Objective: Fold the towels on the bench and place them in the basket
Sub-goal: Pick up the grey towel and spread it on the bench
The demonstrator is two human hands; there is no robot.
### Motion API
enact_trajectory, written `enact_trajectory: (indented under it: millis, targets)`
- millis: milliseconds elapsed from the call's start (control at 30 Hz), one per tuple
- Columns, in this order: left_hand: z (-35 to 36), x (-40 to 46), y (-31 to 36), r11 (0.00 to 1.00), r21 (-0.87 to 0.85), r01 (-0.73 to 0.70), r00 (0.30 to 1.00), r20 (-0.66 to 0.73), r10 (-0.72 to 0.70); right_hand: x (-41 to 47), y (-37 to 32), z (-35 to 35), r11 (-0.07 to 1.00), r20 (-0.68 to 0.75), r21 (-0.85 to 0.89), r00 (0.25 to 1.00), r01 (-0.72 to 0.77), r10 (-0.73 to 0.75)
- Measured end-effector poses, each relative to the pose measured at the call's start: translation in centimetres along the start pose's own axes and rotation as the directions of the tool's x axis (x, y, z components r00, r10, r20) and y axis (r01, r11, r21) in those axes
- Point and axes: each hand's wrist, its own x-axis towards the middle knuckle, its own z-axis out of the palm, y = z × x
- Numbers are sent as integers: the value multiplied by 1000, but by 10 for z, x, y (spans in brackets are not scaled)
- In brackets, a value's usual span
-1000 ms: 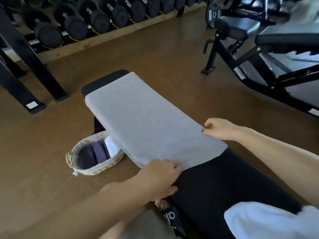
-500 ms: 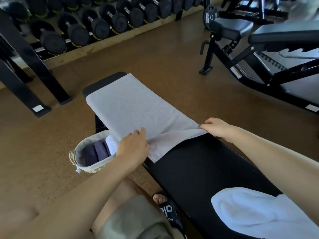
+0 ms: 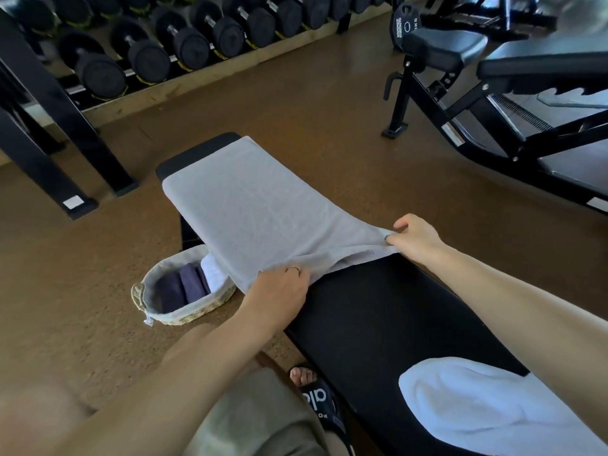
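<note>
A grey towel [image 3: 250, 205] lies lengthwise over the far half of the black bench [image 3: 378, 317]. Its near edge is lifted off the pad. My left hand [image 3: 279, 292] grips the near left corner at the bench's left side. My right hand [image 3: 416, 236] pinches the near right corner at the bench's right side. A white towel [image 3: 487, 413] lies bunched on the near end of the bench, partly under my right forearm. A woven basket [image 3: 164, 311] sits on the floor left of the bench, with dark purple towels and a white one inside; the grey towel hides its far right part.
A dumbbell rack [image 3: 171, 51] lines the far wall. A black rack leg [image 3: 72, 126] stands at far left. Another black bench frame [image 3: 493, 103] stands at right. My sandalled foot [image 3: 316, 396] and knee are beside the bench, near the basket.
Both hands have carried the towel's near edge away from me along the bench, uncovering more black pad. The left hand slid back toward the bench's left edge in the last half second.
</note>
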Motion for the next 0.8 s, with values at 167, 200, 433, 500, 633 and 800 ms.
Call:
enact_trajectory:
  millis: [167, 200, 433, 500, 633, 800]
  targets:
    - [-28, -8, 1, 975, -154, -163, 980, 87, 177, -4, 6, -4, 1000, 10, -9, 1000, -11, 11]
    - [-38, -14, 3, 956, -211, -202, 967, 110, 228, -5, 6, -5, 999, 29, -33, 999, -13, 14]
    - [-40, -41, 29, 897, -369, -242, 909, 237, 343, -17, 10, -7, 970, 107, -239, 994, 46, -21]
    - [-33, -43, 35, 895, -385, -226, 915, 229, 331, -20, 12, -8, 966, 101, -252, 994, 54, -29]
    - [-28, -51, 45, 877, -436, -201, 917, 231, 325, -25, 15, -13, 967, 85, -249, 995, 64, -44]
    - [-32, -54, 47, 889, -394, -232, 915, 223, 337, -30, 18, -17, 949, 127, -309, 992, 56, -17]
